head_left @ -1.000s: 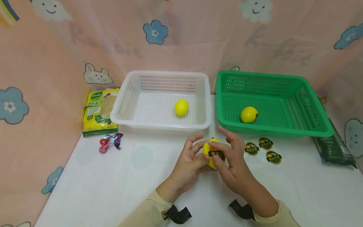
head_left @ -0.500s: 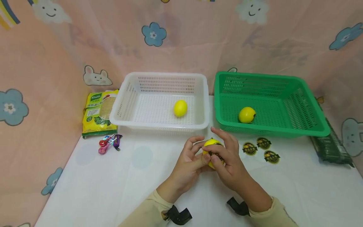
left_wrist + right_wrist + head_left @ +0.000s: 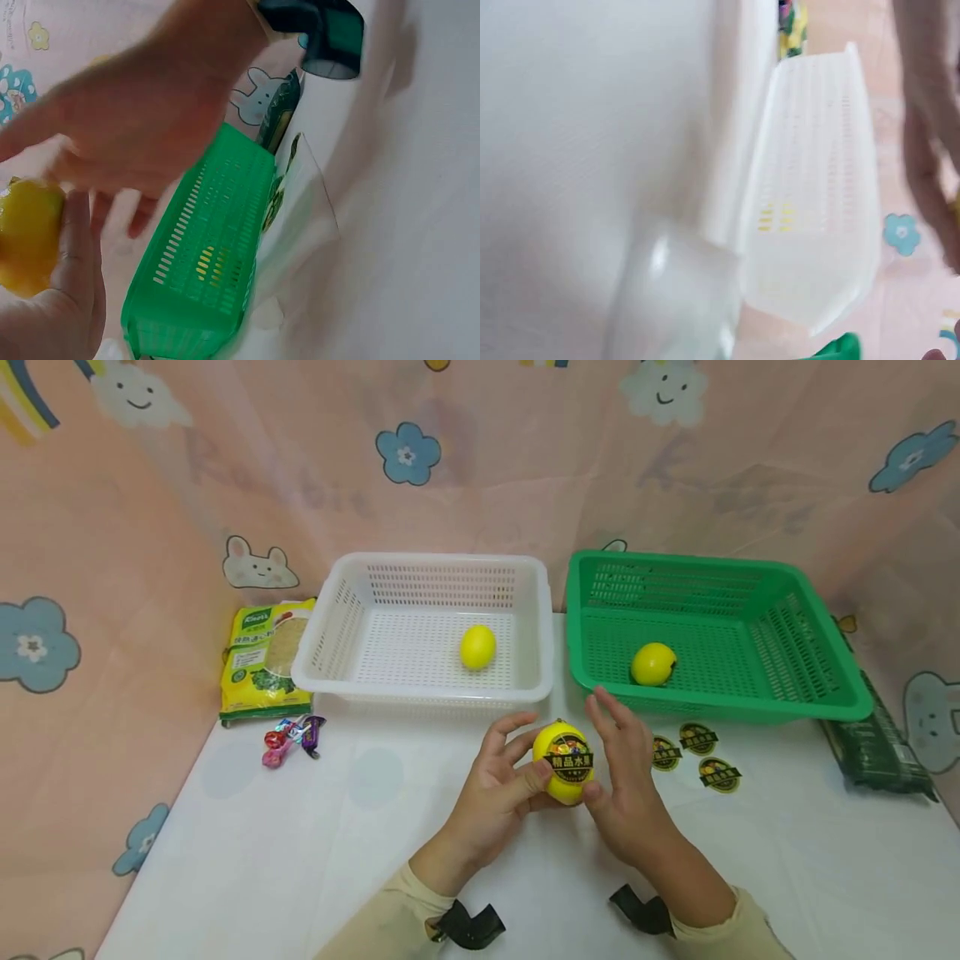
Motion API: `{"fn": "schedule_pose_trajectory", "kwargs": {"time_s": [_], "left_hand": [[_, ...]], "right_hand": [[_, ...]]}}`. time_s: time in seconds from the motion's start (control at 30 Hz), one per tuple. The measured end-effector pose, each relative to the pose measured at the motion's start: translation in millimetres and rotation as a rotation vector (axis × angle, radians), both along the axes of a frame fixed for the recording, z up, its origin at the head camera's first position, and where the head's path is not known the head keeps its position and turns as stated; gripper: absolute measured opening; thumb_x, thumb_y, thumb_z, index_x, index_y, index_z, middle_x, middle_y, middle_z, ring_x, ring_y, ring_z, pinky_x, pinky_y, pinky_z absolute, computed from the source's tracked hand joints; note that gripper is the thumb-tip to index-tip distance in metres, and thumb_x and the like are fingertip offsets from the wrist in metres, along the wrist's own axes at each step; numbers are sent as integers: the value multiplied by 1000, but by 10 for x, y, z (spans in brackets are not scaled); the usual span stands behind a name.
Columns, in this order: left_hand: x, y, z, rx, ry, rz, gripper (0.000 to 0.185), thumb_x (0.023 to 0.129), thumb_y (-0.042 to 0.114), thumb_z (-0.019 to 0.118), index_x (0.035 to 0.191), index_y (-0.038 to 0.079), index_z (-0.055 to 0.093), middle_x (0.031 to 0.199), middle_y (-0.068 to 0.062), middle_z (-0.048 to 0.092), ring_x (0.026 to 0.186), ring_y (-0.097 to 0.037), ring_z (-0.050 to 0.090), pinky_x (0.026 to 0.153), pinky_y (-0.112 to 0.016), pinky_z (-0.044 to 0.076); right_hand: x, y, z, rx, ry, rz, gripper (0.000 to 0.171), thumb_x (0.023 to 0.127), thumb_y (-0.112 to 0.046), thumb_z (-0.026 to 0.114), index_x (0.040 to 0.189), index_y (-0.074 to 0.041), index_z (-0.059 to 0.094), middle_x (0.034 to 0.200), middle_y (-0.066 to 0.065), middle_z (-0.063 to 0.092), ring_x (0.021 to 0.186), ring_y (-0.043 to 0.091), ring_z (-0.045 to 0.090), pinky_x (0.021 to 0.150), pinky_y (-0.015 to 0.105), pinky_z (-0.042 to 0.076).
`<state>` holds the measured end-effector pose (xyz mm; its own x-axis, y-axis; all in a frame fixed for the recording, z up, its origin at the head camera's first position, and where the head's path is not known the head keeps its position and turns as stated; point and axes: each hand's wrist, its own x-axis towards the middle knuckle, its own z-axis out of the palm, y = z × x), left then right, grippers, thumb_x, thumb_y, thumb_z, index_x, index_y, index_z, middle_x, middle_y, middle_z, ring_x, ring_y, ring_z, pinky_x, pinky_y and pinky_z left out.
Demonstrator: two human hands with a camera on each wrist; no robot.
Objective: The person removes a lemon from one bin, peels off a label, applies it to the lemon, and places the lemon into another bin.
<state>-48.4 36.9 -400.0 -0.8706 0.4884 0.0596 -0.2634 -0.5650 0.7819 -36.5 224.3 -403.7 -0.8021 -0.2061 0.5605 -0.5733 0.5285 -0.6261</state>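
The lemon (image 3: 563,763) held above the white table (image 3: 300,843) carries a round dark sticker (image 3: 569,755) with Chinese characters. The left hand (image 3: 501,785) grasps it with curled fingers and thumb; the right hand (image 3: 628,777) touches its side with fingers nearly straight. More stickers (image 3: 699,754) lie near the green basket (image 3: 817,693), which holds a second lemon (image 3: 653,663); the white basket (image 3: 330,643) holds another (image 3: 477,646). A yellow Knorr packet (image 3: 264,657) sits beside candies (image 3: 291,737). The left wrist view shows the green basket (image 3: 202,262) through its slotted wall; the right wrist view is blurred.
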Motion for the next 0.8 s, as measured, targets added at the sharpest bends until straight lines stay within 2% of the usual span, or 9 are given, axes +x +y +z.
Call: {"fn": "schedule_pose_trajectory", "kwargs": {"time_s": [0.1, 0.2, 0.3, 0.37, 0.43, 0.5, 0.57, 0.63, 0.8], "left_hand": [[7, 21, -6, 14, 1, -13, 54, 106, 13, 67, 151, 24, 40, 145, -9, 54, 110, -17, 70, 89, -38, 61], [26, 40, -4, 28, 13, -30, 60, 101, 21, 73, 151, 23, 39, 145, -7, 55, 113, -17, 69, 90, -37, 61], [43, 55, 20, 15, 31, -43, 72, 98, 27, 77, 155, 17, 35, 146, -7, 54, 113, -17, 68, 90, -35, 60], [50, 56, 44, -15, 34, -52, 76, 99, 27, 76, 158, 14, 29, 148, -9, 52, 112, -16, 68, 90, -35, 60], [55, 54, 71, -51, 32, -64, 75, 103, 22, 72, 160, 12, 24, 149, -11, 51, 109, -15, 68, 90, -35, 60], [60, 49, 88, -93, 30, -65, 68, 107, 14, 65, 161, 14, 23, 150, -13, 49, 109, -16, 68, 90, -36, 60], [60, 41, 98, -120, 28, -61, 61, 110, 8, 57, 161, 15, 26, 150, -14, 47, 109, -18, 68, 91, -37, 60], [55, 30, 98, -133, 35, -54, 55, 111, 5, 52, 160, 13, 29, 149, -15, 46, 112, -22, 67, 91, -38, 61], [46, 7, 71, -128, 61, -58, 48, 112, 6, 47, 157, 4, 29, 147, -17, 45, 115, -27, 66, 91, -41, 61]], "right_hand": [[37, -29, 41, -32, 100, 21, 54, 115, -49, 35, 153, -16, 55, 167, 17, 31, 149, 38, 22, 113, 48, 20], [53, -64, 40, -72, 128, 38, 44, 115, -39, 38, 140, -14, 64, 164, 18, 36, 147, 38, 25, 112, 42, 21], [57, -48, 18, -75, 50, 7, 56, 114, -51, 34, 144, -11, 57, 167, 14, 33, 149, 37, 24, 109, 50, 21], [70, 3, 19, -28, -9, -30, 68, 111, -62, 29, 152, -12, 52, 169, 12, 28, 151, 38, 21, 107, 60, 20], [87, 84, 45, 33, -41, -61, 77, 108, -70, 26, 157, -14, 48, 172, 11, 24, 152, 40, 18, 108, 68, 17], [90, 185, 91, 69, -32, -77, 82, 108, -71, 25, 159, -11, 46, 172, 14, 22, 152, 43, 16, 109, 73, 13], [67, 289, 156, 78, 2, -98, 82, 108, -70, 28, 160, -9, 44, 172, 15, 22, 152, 43, 16, 112, 72, 11], [11, 397, 224, 65, 46, -118, 80, 109, -67, 30, 159, -6, 43, 171, 17, 24, 152, 42, 17, 114, 66, 11], [-107, 694, 367, 46, 91, -221, 74, 112, -58, 37, 157, 1, 44, 169, 19, 27, 151, 45, 19, 114, 58, 12]]}}
